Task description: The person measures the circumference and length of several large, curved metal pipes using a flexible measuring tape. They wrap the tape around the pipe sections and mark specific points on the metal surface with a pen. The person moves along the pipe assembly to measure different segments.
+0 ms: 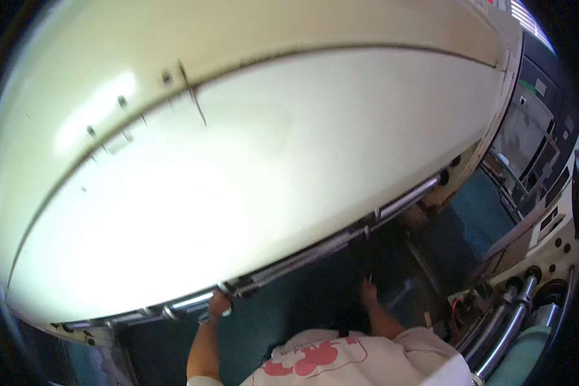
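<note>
My left hand (220, 302) is closed at a shiny metal rod (193, 300) that runs along the lower edge of a large, brightly lit white panel (341, 141). A band circles that wrist. Beside the fingers is a small pale patch, too blurred to name. Lower and to the right, my right hand (368, 294) hangs apart from the rod over the dark floor. Its fingers are closed, and a thin pale tip sticks up from them; what it belongs to is hidden.
Above the panel curves a cream machine housing (289, 26). Chrome rollers (505, 334) and a green roller (518, 360) lie close at my right. Behind them stands a dark machine (527, 135). The floor (479, 215) is blue-green.
</note>
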Tool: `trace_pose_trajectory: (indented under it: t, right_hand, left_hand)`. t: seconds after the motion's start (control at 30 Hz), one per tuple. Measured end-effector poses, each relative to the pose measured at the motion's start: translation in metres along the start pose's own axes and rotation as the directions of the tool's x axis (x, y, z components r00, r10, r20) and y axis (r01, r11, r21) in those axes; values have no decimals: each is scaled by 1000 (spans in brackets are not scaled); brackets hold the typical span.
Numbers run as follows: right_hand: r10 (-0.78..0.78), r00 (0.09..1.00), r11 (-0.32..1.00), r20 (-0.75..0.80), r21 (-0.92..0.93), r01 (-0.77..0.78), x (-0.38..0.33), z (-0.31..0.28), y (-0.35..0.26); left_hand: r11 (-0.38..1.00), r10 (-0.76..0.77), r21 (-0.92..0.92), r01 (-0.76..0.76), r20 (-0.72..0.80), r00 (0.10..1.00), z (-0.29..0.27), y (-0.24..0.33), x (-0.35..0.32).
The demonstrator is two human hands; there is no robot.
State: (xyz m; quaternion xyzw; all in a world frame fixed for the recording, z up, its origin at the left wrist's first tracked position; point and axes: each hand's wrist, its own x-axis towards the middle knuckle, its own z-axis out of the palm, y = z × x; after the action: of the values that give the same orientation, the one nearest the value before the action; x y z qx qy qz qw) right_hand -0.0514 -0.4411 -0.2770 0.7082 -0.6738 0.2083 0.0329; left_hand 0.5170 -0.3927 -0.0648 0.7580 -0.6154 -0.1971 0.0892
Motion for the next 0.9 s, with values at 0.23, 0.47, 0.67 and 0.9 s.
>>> trace_pose_trajectory:
  t: [0.23,0.47,0.67,0.9]
  right_hand:
    - [-7,783,988,623,125,-91,-79,-71,-22]
    - [-433,707,840,559,-35,542,-96,-26,46]
    - [-645,759,431,90,-777,459,-188,53,33]
    - [-452,849,783,274,-335,524,-175,23,2]
  left_hand:
    - [974,223,49,-219,-111,968,3,15,-40]
    - [960,279,54,-274,-238,930,56,5,-99]
    - [620,-253,-668,411,327,911,45,51,-166]
    - [979,117,-152,-136,-122,986,44,38,-183]
